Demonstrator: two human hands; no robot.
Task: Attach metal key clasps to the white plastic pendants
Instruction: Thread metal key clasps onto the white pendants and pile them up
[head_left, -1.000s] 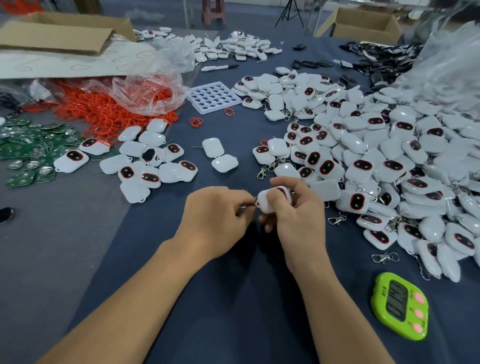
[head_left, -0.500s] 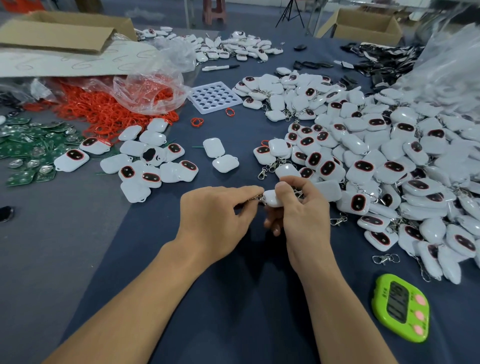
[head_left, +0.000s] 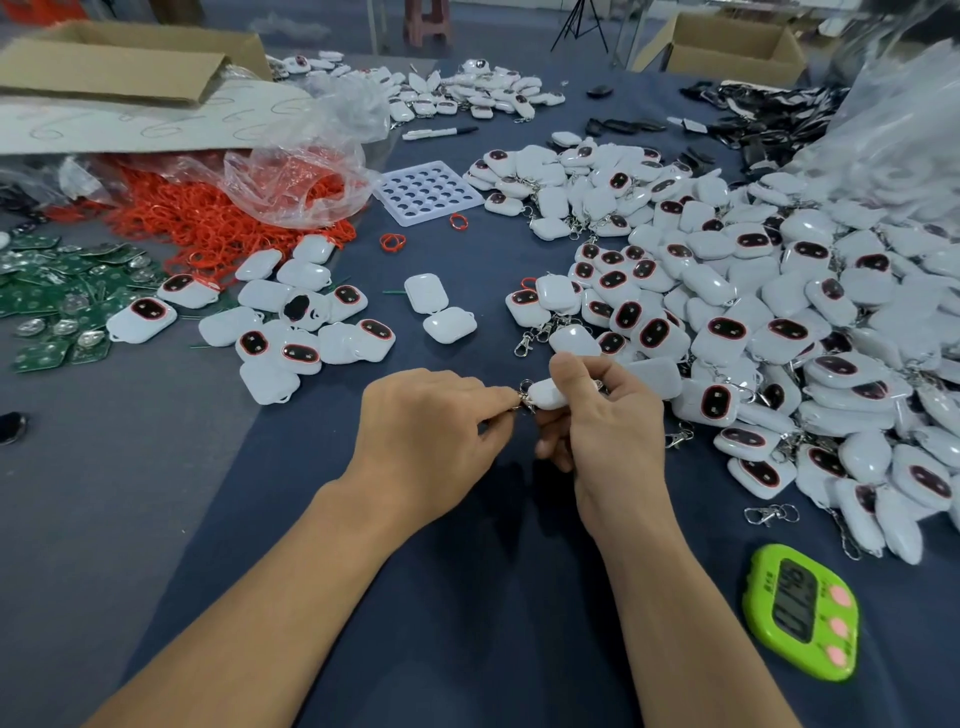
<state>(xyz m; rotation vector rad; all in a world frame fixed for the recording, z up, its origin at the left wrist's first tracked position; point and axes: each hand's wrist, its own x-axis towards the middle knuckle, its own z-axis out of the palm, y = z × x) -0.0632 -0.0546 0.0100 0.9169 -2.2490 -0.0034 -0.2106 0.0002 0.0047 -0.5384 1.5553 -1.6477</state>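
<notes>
— Any writing you can make out?

— Hardly. The green timer (head_left: 800, 613) at the near right edge of the worktop (head_left: 467, 649) shows dark digits, too blurred to read. The cardboard sheet (head_left: 130, 122) at the far left carries pen-drawn loops, no words that I can tell.

— And the hands?

— Both are closed on something. The left hand (head_left: 431, 431) pinches a metal clasp (head_left: 525, 399) between thumb and forefinger, the other fingers curled under. The right hand (head_left: 608, 431) grips a white pendant (head_left: 548, 393), thumb on top and fingers wrapped beneath.

— Where does the pendant sit against them?

— Between the two hands, raised above the blue cloth, its left end sticking out of the right hand's grip. The clasp touches that end, just at the left fingertips.

— The rest of the stock?

— A heap of pendants (head_left: 753, 312) spreads just beyond and right of the right hand. One loose clasp (head_left: 769, 514) lies near the timer.
</notes>
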